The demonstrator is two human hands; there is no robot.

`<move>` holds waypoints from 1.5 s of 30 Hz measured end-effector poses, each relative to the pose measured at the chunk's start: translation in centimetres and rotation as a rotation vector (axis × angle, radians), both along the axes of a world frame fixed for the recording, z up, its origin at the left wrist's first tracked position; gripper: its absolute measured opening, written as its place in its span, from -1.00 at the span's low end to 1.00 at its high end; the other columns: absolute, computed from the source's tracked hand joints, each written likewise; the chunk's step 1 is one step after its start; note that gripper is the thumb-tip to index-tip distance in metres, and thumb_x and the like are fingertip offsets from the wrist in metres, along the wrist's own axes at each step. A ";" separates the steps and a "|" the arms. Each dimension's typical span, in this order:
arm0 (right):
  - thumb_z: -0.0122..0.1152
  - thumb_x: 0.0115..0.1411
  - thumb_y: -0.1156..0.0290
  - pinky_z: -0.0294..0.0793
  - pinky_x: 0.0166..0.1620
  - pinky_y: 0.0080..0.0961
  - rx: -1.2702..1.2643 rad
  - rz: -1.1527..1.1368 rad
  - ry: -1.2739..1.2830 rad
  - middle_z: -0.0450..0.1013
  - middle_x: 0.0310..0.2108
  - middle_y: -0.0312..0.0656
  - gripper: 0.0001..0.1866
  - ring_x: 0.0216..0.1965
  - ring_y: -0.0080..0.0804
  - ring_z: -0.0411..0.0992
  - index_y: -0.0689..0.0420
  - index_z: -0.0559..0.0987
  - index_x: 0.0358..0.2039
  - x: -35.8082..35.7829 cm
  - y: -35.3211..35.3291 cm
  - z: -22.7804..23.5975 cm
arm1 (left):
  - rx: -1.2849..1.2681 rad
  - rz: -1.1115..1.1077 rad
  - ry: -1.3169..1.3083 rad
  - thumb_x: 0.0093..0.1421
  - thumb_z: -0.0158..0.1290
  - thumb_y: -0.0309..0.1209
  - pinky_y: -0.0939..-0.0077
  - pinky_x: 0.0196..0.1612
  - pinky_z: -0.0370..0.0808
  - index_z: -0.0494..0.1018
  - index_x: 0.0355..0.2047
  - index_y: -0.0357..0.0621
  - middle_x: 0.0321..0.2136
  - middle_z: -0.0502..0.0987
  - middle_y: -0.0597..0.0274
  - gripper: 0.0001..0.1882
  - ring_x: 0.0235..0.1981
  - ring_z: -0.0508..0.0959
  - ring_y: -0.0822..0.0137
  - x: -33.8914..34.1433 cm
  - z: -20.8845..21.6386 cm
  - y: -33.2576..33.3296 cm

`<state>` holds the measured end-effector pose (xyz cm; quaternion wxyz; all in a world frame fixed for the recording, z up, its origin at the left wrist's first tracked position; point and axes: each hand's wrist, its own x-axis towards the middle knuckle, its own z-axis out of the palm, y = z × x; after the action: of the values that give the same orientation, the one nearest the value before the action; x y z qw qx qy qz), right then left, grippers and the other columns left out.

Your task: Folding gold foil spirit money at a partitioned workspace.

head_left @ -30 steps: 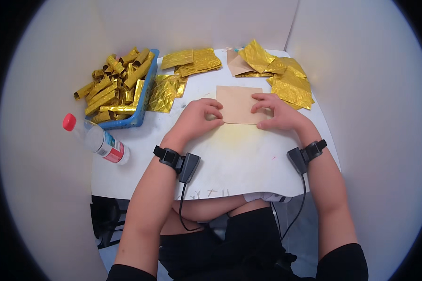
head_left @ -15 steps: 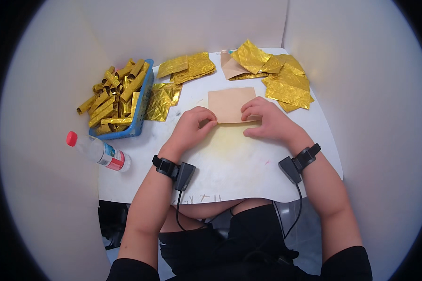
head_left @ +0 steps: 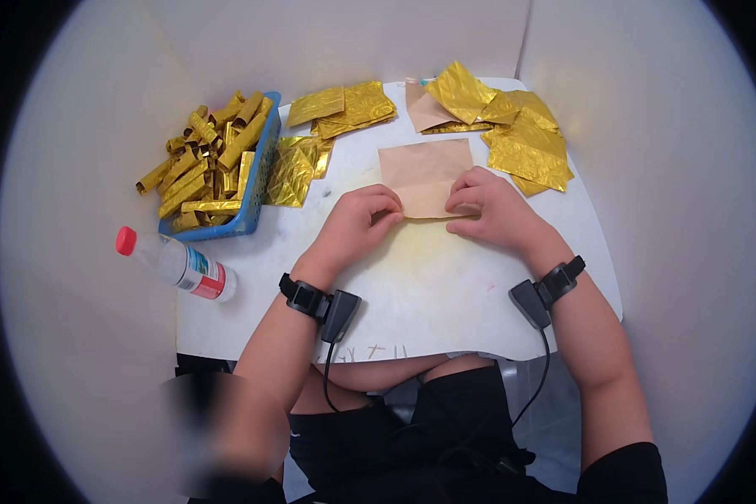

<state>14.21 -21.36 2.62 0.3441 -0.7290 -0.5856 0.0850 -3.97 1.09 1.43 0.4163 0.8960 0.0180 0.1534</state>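
Brown paper (head_left: 427,172) looked light, easily creased, best held by near corners; my left hand (head_left: 363,222) pinched one, right hand (head_left: 497,212) curled at another, grip unclear

Clear btl (head_left: 185,267) w/ red cap (head_left: 126,241) on white tbl's (head_left: 433,307) L side, pale walls (head_left: 336,42) L, R & back.

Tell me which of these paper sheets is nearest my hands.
The plain brown sheet, its near edge between your left hand and right hand. The gold sheets and another brown piece, back right, lie farther off.
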 end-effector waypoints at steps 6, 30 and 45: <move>0.55 0.02 0.45 0.57 -0.01 -0.34 0.110 0.009 -0.088 0.55 -0.20 -0.21 -0.77 -0.05 -0.21 0.52 0.12 0.75 -0.26 -0.6 0.5 0.2 | 0.043 0.015 0.063 0.30 0.23 -0.55 0.40 -0.08 0.58 0.63 -0.17 -0.29 -0.25 0.65 0.10 -0.88 -0.22 0.64 0.26 0.0 0.8 -0.5; 0.48 0.05 0.47 0.55 -0.13 -0.32 -0.084 0.001 0.034 0.56 -0.35 -0.18 -0.90 -0.22 -0.17 0.55 0.20 0.74 -0.42 0.9 -0.8 0.9 | 0.212 -0.023 -0.006 0.10 0.34 -0.53 0.35 -0.18 0.56 0.69 -0.36 -0.29 -0.32 0.63 0.13 -0.90 -0.26 0.62 0.18 0.0 0.7 0.0; 0.52 0.15 0.30 0.52 -0.24 -0.28 -0.193 -0.209 0.069 0.59 -0.43 -0.04 -0.75 -0.37 -0.15 0.54 0.26 0.71 -0.40 0.7 0.3 0.2 | 0.248 0.199 0.138 0.19 0.28 -0.39 0.34 -0.33 0.50 0.62 -0.38 -0.35 -0.50 0.59 0.03 -0.79 -0.48 0.55 0.21 0.6 0.4 -1.2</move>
<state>14.90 -21.04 2.82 0.2995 -0.8124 -0.4833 0.1297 -3.37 -0.14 1.85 0.2830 0.9427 0.1163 0.1330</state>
